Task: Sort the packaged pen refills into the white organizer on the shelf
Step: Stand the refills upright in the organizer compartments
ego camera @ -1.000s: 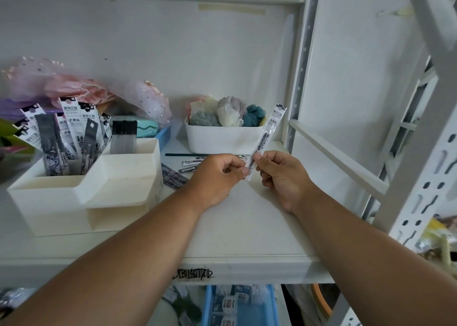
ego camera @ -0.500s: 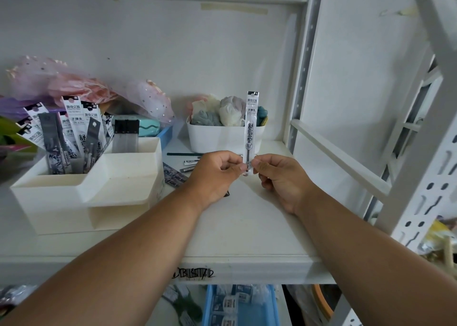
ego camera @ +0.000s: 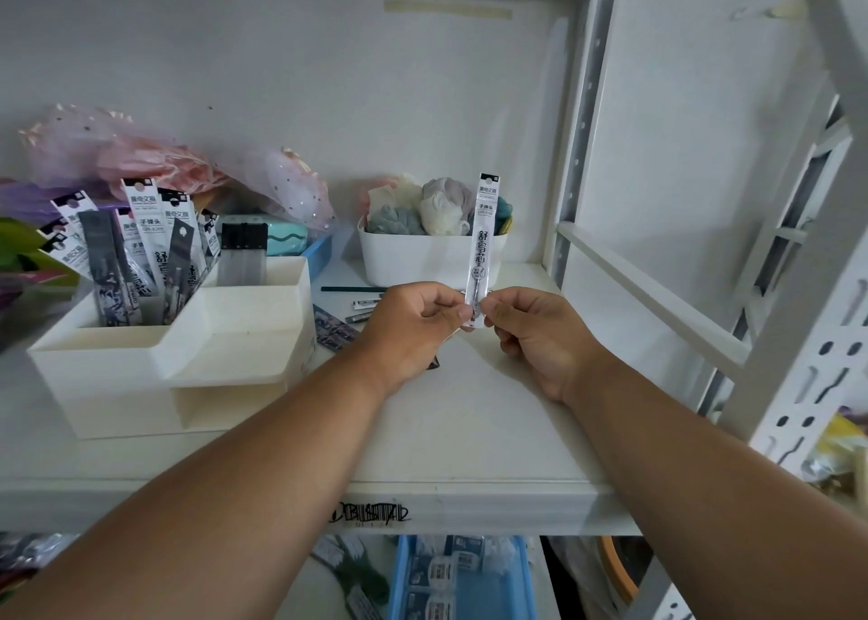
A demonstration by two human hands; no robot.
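Observation:
A slim clear packaged pen refill [ego camera: 484,239] with a white and black header stands upright above the shelf. Its lower end is pinched between my left hand [ego camera: 413,323] and my right hand [ego camera: 540,333], which meet at mid-shelf. The white organizer [ego camera: 155,365] sits at the left. Its back left compartment holds several packaged refills [ego camera: 141,253] standing on end, and another compartment holds a clear pack with black tops [ego camera: 243,255]. A few loose refill packs [ego camera: 336,330] lie flat on the shelf behind my left hand, partly hidden.
A white bin [ego camera: 422,260] of bundled cloth stands at the back centre. Pink tulle [ego camera: 141,163] and a teal case [ego camera: 277,236] fill the back left. White shelf uprights [ego camera: 582,116] and a rail [ego camera: 653,290] bound the right side. A blue bin [ego camera: 465,577] sits on the shelf below.
The refill pack swung from leaning right to standing upright between my fingers. Both hands stayed in nearly the same place.

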